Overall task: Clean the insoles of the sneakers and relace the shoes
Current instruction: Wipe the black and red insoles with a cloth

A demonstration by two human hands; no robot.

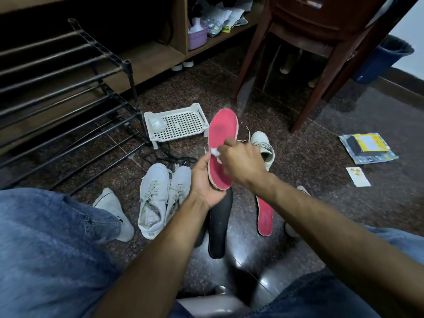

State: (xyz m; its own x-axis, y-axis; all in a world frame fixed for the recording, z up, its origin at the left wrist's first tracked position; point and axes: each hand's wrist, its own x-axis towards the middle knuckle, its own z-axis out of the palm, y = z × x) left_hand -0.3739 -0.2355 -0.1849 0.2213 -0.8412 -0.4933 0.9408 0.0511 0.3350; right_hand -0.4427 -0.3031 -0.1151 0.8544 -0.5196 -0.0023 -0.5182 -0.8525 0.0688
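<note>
Left hand [203,180] grips the heel end of a red insole [221,143] from below, w/ fingers curled round its left edge, toe end pointing far and up. Right hand [241,160] pinches a small white wipe [215,152] and presses it on the insole's mid section. The insole is held in the air above the floor, centre of the scene, betw. the person's knees in blue jeans [46,237].

On the floor: second red insole [265,218] lies near right; two black insoles [219,228] lie just under the held one. A pair of white sneakers [160,198] stands side by side to the left, laces in. Another white sneaker [263,148] sits far right of the hands, partly hidden behind them. White perforated tray [181,122] far centre, beside a black shoe rack [68,99] on the left. Brown chair [309,53] far right; a packet [367,148] lies on the floor at right.
</note>
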